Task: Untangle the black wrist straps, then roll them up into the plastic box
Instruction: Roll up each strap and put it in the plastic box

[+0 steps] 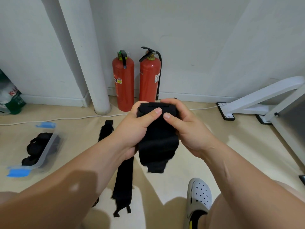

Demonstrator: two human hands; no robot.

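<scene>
Left hand (135, 129), right hand (188, 129) tight round strap (158, 144)

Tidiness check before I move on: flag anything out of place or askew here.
An unrolled black strap lies on the floor beside the plastic box, not in it. A white cable trails loose across the floor. The left hand and right hand grip a second strap, part-rolled. Nothing looks spilled or damaged.

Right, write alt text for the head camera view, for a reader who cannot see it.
The left hand and right hand grip a part-rolled black wrist strap. A second strap lies on the floor; a clear plastic box at left holds rolled straps. Two red fire extinguishers stand behind.
</scene>
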